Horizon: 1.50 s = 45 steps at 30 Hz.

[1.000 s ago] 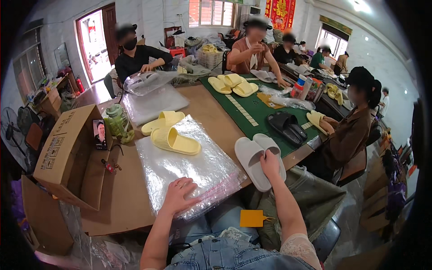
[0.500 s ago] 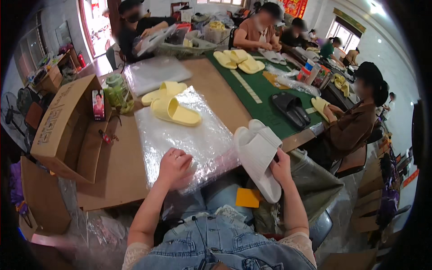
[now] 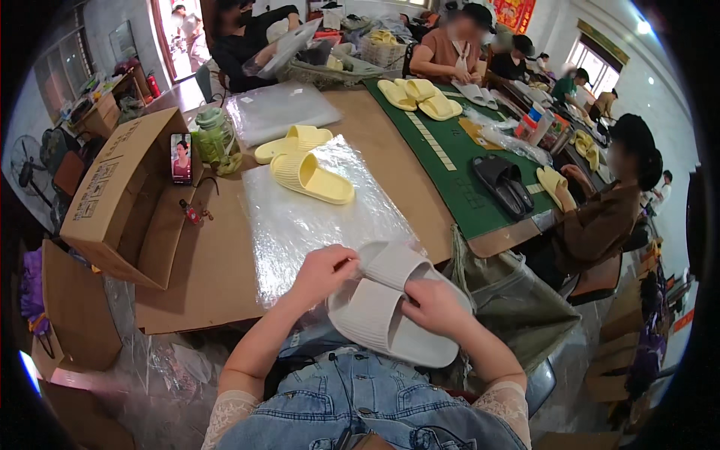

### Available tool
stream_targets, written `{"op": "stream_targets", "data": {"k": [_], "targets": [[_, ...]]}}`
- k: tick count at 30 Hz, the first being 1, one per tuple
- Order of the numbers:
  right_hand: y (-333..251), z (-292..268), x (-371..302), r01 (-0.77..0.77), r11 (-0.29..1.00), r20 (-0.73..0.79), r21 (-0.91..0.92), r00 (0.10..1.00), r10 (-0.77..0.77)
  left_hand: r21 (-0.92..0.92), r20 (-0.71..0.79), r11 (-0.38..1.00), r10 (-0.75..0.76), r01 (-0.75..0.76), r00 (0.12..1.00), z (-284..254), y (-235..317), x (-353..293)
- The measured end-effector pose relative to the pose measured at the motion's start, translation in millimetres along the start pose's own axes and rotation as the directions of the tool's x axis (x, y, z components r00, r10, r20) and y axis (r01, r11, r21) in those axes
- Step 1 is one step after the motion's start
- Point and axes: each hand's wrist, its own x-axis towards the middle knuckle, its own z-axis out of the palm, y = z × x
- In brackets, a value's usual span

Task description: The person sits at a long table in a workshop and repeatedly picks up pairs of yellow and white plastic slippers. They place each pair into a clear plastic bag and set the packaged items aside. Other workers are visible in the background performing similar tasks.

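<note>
Just in front of my lap, a pair of light grey ribbed slide slippers lies side by side and tilted, one nearer slipper and one farther slipper. My right hand grips the pair, its fingers tucked in by the strap openings. At the toe end of the farther slipper is my left hand, thumb and fingers pinched together; what they hold, if anything, is too small to make out. Beyond them, a stack of clear plastic bags bears a yellow slipper, with another yellow slipper behind it.
An open cardboard box lies at left, with a phone against it and a green-filled jar behind. More bags lie farther back. On the green mat are black slippers and yellow ones. A co-worker sits at right.
The grey slippers have swung from upright at the right to a slanted position in front of me. My left hand has moved right to their toe end, and my right hand now grips near the straps.
</note>
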Motion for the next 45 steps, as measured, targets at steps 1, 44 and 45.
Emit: {"op": "stream_targets", "data": {"k": [1,44,45], "targets": [[-4,5,3,-0.009,1.0,-0.001,0.002,1.0,0.009,0.007,0.025,1.0,0.021,-0.021,0.999,2,5,0],[28,86,113,-0.366,0.918,-0.489,0.15,0.779,0.391,0.38,0.002,0.846,0.404,-0.375,0.915,48,33,-66],[29,85,115,-0.369,0.918,-0.481,0.143,0.785,0.391,0.327,0.011,0.871,0.384,-0.366,0.923,46,35,-65]]}}
